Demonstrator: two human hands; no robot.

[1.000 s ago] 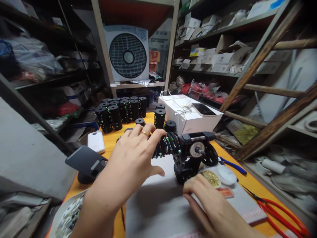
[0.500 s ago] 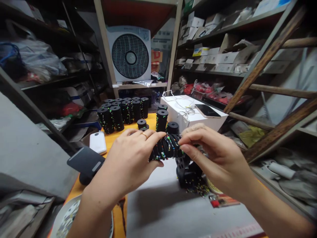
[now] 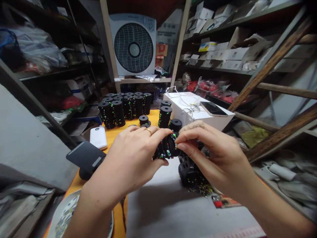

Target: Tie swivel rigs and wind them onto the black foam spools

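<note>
My left hand (image 3: 126,158), with a ring on one finger, wraps around a black spool (image 3: 164,152) lying sideways above the paper. Black cord with small green, blue, white and orange beads winds round this spool. At its right end the thumb and forefinger of my right hand (image 3: 218,155) pinch the beaded cord; the fingertips cover most of the pinched part. Behind my right hand stands a black perforated holder (image 3: 184,165), partly hidden. Small yellow and dark beads (image 3: 204,188) lie heaped at its foot.
Several wound black spools (image 3: 119,112) stand upright at the back left of the yellow table. A white box (image 3: 173,99) carries a phone (image 3: 213,108) and cables. A plate of beads (image 3: 58,211), a dark phone-like slab (image 3: 84,157) and a white power bank (image 3: 98,137) lie left.
My right fingertips have shifted slightly left over the beaded cord, and the spool appears turned a little in my left hand. The whole view has tilted slightly.
</note>
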